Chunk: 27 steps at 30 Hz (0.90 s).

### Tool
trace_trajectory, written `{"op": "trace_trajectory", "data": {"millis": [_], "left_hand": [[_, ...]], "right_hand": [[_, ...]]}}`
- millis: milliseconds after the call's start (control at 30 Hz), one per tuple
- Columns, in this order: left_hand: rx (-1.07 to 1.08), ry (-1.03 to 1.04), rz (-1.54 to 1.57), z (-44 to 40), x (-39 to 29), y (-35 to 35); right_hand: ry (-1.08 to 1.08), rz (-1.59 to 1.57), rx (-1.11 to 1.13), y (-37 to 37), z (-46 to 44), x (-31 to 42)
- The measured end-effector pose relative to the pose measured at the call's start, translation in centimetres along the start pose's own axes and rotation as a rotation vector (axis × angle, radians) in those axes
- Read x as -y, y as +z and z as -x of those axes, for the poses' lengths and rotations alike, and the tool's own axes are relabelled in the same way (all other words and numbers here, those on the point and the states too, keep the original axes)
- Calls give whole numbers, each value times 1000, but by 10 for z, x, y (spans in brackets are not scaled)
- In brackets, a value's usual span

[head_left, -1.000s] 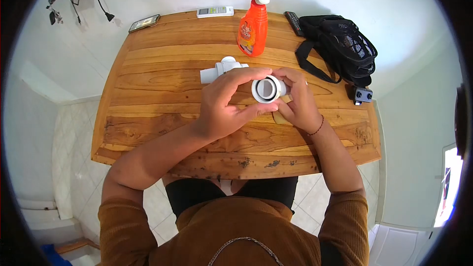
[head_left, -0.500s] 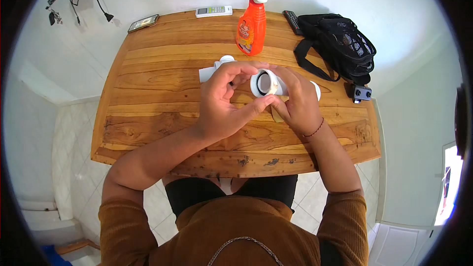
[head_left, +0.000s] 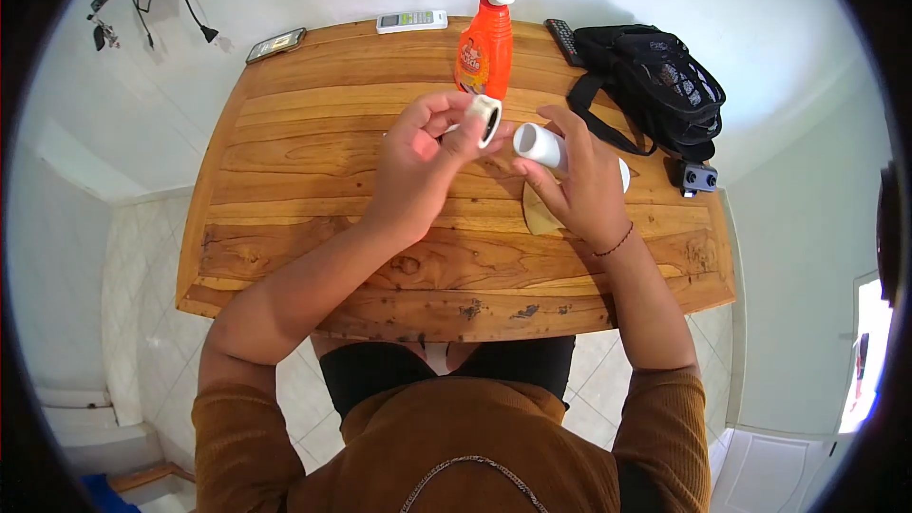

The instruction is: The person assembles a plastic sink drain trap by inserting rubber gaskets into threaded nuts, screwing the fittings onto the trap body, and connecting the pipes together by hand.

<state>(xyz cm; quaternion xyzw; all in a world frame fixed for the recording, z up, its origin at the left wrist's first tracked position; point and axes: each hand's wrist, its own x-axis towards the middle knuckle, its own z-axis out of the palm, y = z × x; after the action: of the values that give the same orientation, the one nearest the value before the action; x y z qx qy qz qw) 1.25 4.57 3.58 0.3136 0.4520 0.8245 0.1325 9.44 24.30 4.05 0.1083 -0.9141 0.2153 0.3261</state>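
Observation:
My left hand [head_left: 429,147] pinches a white plastic pipe nut [head_left: 489,120] with a dark ring inside, raised over the table. Around a white plastic pipe [head_left: 543,146], the fingers of my right hand [head_left: 587,171] are closed. The pipe's open end faces the nut, and a small gap separates the two. A rounded white part [head_left: 624,174] shows beyond my right hand; it looks like the pipe's other end. Below the right hand lies a tan piece of sheet [head_left: 541,216]. Another white fitting behind my left hand is almost wholly hidden.
On the wooden table [head_left: 313,171] stands an orange spray bottle [head_left: 485,47]. Along the back edge lie a phone [head_left: 275,46], a white remote [head_left: 411,22] and a black remote [head_left: 564,42]. A black bag [head_left: 651,85] and a small dark camera-like device [head_left: 698,179] are at the right.
The nut has come apart from the pipe's end. My left hand has moved up and slightly left with the nut, while my right hand has shifted slightly right with the pipe.

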Motion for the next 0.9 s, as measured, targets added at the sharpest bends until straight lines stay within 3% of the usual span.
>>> {"op": "trace_trajectory", "data": {"millis": [33, 133, 367, 467, 533, 567, 667, 900], "left_hand": [[-55, -144, 132, -2, -1, -1], [6, -301, 328, -4, 0, -8], [35, -298, 289, -1, 4, -3], [50, -207, 94, -1, 3, -4], [195, 404, -781, -5, -1, -9], [219, 556, -941, -5, -4, -11], [262, 686, -1073, -2, -17, -3], [206, 723, -986, -5, -8, -11]], "right_hand": [[3, 0, -2, 0, 0, 0], [22, -12, -14, -1, 0, -2], [-70, -155, -70, -4, 0, -2], [-78, -195, -95, -6, 1, 2], [-55, -211, -105, -8, 1, 5], [-19, -272, -125, -9, 1, 7], [-21, -344, -138, -9, 0, 4], [-71, -409, -81, -10, -4, 2]]}}
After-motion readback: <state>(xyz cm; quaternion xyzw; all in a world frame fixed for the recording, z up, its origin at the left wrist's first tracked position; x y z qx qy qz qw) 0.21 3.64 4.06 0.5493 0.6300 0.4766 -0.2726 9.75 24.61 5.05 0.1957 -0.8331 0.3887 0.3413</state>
